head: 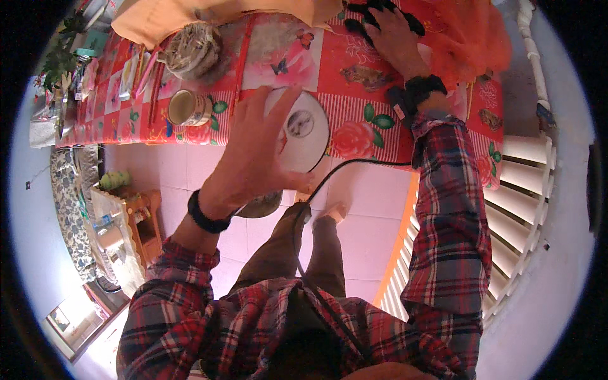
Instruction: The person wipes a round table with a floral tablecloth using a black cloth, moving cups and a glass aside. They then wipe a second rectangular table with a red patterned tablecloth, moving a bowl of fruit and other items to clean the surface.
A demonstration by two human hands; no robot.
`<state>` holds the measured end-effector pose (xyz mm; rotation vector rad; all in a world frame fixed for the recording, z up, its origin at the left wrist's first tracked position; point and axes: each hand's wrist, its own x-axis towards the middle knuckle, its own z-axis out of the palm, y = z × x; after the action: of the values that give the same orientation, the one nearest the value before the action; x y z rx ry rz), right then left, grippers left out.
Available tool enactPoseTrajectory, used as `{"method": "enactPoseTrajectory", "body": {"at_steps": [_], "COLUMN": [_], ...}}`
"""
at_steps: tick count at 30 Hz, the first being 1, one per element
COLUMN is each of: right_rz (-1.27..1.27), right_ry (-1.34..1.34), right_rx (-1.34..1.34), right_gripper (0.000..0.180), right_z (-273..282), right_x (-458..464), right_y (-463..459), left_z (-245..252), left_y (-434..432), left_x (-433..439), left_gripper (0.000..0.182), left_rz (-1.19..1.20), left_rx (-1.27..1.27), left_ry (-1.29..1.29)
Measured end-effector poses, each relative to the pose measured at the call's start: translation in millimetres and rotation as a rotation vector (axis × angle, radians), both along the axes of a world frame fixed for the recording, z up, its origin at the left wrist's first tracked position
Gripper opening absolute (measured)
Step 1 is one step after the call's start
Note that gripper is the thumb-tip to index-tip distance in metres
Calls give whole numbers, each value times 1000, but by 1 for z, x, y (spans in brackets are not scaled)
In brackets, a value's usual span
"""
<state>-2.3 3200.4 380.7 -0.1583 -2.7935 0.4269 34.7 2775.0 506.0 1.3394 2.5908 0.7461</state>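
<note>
My left hand [259, 142], fingers spread, reaches over a round white disc-like object [306, 126] with a small round picture on it, at the table's near edge. Whether the fingers touch it I cannot tell. At the upper right my right hand [392, 35] lies on a black item [361, 28], its fingers partly over it; a firm grip cannot be made out. An orange sheer cloth [475, 42] lies to the right of this hand. A patterned cup [190, 108] stands left of my left hand, and behind the cup is a round bundle of dry fibrous material [192, 50].
A red patterned tablecloth [354, 137] covers the table. Thin sticks and packets [135, 71] lie on its left, near green leaves [61, 57]. Orange-yellow cloth [213, 14] spans the far edge. A black cable [327, 178] runs from my right wrist area down across my body. White slats [513, 194] stand at right.
</note>
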Motion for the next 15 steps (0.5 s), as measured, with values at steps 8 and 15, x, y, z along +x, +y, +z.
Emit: {"method": "enactPoseTrajectory", "body": {"at_steps": [8, 15], "right_rz": [216, 202], "right_ry": [-60, 6], "right_rx": [108, 156], "right_gripper": [49, 42], "right_z": [18, 47], "right_x": [86, 131], "right_y": [-138, -117], "left_z": [2, 6], "left_y": [-36, -6], "left_x": [11, -17], "left_gripper": [124, 119], "left_rz": [73, -31], "left_rx": [8, 106], "left_ry": [-65, 72]}}
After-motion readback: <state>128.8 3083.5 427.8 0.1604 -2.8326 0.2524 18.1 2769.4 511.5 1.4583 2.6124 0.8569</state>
